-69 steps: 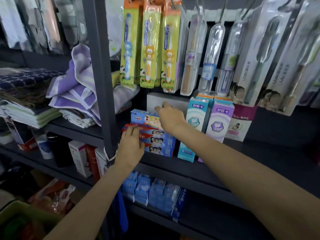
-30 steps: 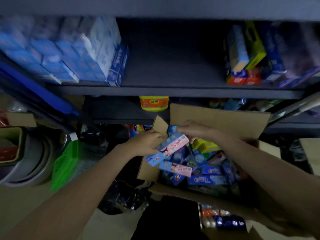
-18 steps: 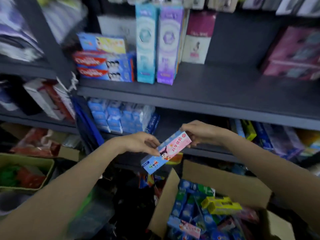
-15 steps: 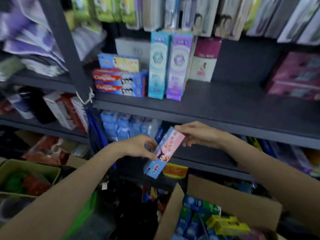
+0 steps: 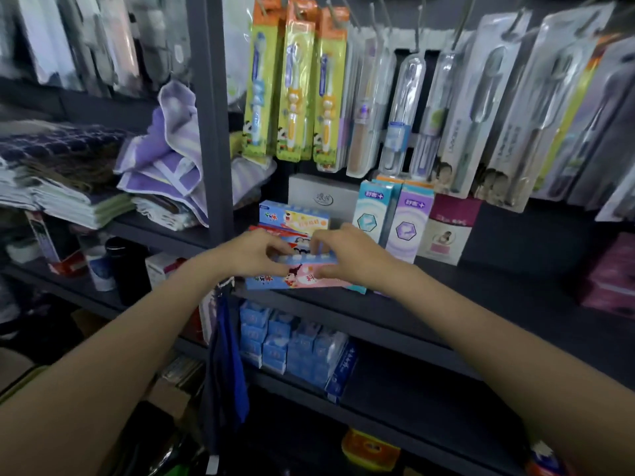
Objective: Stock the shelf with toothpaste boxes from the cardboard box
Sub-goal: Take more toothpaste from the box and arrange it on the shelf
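Pink-and-blue toothpaste box (image 5: 299, 274) pinched by left hand (image 5: 251, 254) and right hand (image 5: 347, 255) at shelf (image 5: 446, 314) front; recommend seating flush against stacked boxes (image 5: 292, 228).

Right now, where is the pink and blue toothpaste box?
In the head view, the pink and blue cardboard toothpaste box is held in both hands, left hand and right hand, at the dark shelf's front edge, in front of the stacked red toothpaste boxes.

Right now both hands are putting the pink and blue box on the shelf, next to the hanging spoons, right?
Almost. In the head view both hands, left hand and right hand, hold the box at the shelf, but toothbrushes hang above, not spoons.
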The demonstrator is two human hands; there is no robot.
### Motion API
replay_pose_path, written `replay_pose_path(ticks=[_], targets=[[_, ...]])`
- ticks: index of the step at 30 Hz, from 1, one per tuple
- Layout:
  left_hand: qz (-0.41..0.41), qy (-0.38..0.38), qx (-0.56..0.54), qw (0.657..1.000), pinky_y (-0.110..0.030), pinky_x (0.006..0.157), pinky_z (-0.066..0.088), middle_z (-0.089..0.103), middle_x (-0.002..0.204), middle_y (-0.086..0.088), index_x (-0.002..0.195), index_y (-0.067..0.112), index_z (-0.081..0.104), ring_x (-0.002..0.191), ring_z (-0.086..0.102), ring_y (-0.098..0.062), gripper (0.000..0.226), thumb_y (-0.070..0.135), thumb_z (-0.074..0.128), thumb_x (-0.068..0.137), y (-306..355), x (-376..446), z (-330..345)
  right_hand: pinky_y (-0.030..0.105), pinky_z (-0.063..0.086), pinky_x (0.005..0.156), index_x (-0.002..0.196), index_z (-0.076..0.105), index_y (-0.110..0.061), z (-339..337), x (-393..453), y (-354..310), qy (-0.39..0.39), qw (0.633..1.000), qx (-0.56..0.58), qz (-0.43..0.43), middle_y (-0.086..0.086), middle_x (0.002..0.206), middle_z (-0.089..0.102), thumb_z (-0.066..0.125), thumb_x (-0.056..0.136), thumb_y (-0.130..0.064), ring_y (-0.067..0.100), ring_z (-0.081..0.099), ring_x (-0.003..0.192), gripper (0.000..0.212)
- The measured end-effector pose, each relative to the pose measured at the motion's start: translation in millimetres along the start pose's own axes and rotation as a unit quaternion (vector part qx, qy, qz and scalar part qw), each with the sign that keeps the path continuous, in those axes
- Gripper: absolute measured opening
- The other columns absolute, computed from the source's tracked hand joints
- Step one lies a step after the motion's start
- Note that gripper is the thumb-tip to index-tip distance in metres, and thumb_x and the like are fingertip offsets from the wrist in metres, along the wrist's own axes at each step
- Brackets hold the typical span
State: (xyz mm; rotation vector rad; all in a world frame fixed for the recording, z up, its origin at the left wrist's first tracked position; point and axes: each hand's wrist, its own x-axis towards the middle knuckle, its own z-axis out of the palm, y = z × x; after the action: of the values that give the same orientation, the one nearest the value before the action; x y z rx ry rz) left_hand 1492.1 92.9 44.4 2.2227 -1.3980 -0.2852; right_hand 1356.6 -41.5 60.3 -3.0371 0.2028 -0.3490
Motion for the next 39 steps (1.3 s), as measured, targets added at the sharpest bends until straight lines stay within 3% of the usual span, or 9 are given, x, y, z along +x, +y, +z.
replay_pose_path(ticks=[3, 7, 15, 19, 24, 27, 32, 36, 39], targets=[[0.024, 0.131, 0.062, 0.989, -0.027, 0.087, 0.037, 0.059, 0.112, -0.013, 0.119, 0.009, 0.061, 0.105, 0.053, -0.027, 0.039, 0.011, 0.068, 0.08, -2, 17, -15, 0.031, 0.039, 0.077, 0.107, 0.056, -0.013, -9, 34, 3, 0.035, 0.998, 0.022, 0.039, 0.01, 0.109, 0.061, 0.072, 0.08, -0.027, 0.026, 0.054, 0.105, 0.034], [-0.019, 0.31, 0.034, 0.95, -0.034, 0.094, 0.037, 0.051, 0.127, -0.014, 0.123, 0.005, 0.056, 0.118, 0.044, -0.031, 0.038, 0.002, 0.056, 0.085, -12, 25, -6, 0.032, 0.042, 0.078, 0.106, 0.056, -0.009, -7, 77, 11, 0.075, 0.991, 0.042, 0.098, 0.014, 0.113, 0.06, 0.072, 0.08, -0.021, 0.029, 0.053, 0.108, 0.033], [-0.065, 0.234, 0.055, 0.969, -0.031, 0.105, 0.032, 0.042, 0.141, -0.009, 0.135, 0.005, 0.046, 0.128, 0.038, -0.028, 0.05, 0.003, 0.053, 0.086, -46, 33, 29, 0.036, 0.045, 0.086, 0.117, 0.056, -0.003, 25, 105, 14, 0.067, 0.99, -0.017, 0.12, 0.019, 0.118, 0.056, 0.058, 0.089, -0.005, 0.032, 0.046, 0.118, 0.028], [-0.06, 0.261, 0.044, 0.962, -0.034, 0.101, 0.036, 0.045, 0.136, -0.011, 0.131, 0.004, 0.049, 0.122, 0.042, -0.031, 0.046, 0.0, 0.052, 0.085, -45, 32, 35, 0.034, 0.038, 0.094, 0.112, 0.059, -0.005, 30, 99, 15, 0.119, 0.989, -0.002, 0.091, 0.015, 0.118, 0.054, 0.055, 0.09, -0.01, 0.03, 0.041, 0.12, 0.022], [0.075, 0.339, 0.038, 0.937, -0.027, 0.081, 0.04, 0.057, 0.107, -0.014, 0.104, 0.001, 0.062, 0.094, 0.05, -0.025, 0.03, -0.005, 0.049, 0.077, -19, 11, 77, 0.025, 0.035, 0.076, 0.092, 0.066, -0.002, 37, 40, 12, 0.209, 0.97, 0.12, 0.035, 0.014, 0.094, 0.063, 0.055, 0.087, -0.009, 0.029, 0.054, 0.095, 0.014], [0.147, 0.254, 0.03, 0.955, -0.026, 0.077, 0.036, 0.057, 0.104, -0.016, 0.102, -0.001, 0.059, 0.091, 0.043, -0.02, 0.034, 0.01, 0.036, 0.079, 6, -11, 135, 0.024, 0.039, 0.067, 0.084, 0.066, -0.003, 53, -30, 20, 0.167, 0.974, 0.15, -0.007, 0.012, 0.08, 0.066, 0.054, 0.08, -0.01, 0.022, 0.059, 0.073, 0.015], [0.216, 0.042, 0.056, 0.974, -0.031, 0.079, 0.043, 0.056, 0.102, -0.012, 0.109, 0.009, 0.053, 0.094, 0.048, -0.024, 0.031, 0.014, 0.043, 0.079, 32, -49, 260, 0.03, 0.046, 0.06, 0.09, 0.064, -0.011, 118, -162, 59, -0.011, 0.986, 0.148, 0.08, -0.001, 0.073, 0.063, 0.054, 0.089, -0.013, 0.008, 0.052, 0.062, 0.01], [0.163, -0.225, 0.102, 0.955, -0.037, 0.093, 0.041, 0.042, 0.133, -0.008, 0.137, 0.015, 0.035, 0.116, 0.048, -0.028, 0.049, 0.013, 0.046, 0.089, 42, -80, 350, 0.034, 0.041, 0.065, 0.09, 0.06, -0.012, 205, -263, 86, -0.199, 0.948, 0.12, 0.218, 0.008, 0.089, 0.065, 0.047, 0.093, -0.017, 0.027, 0.06, 0.083, 0.014], [0.125, -0.373, 0.123, 0.911, -0.038, 0.085, 0.044, 0.04, 0.137, -0.008, 0.144, 0.017, 0.021, 0.111, 0.052, -0.028, 0.053, 0.016, 0.041, 0.095, 43, -100, 401, 0.035, 0.047, 0.076, 0.083, 0.06, -0.017, 278, -328, 89, -0.313, 0.892, 0.159, 0.285, 0.015, 0.099, 0.066, 0.048, 0.09, -0.015, 0.031, 0.062, 0.095, 0.014]])
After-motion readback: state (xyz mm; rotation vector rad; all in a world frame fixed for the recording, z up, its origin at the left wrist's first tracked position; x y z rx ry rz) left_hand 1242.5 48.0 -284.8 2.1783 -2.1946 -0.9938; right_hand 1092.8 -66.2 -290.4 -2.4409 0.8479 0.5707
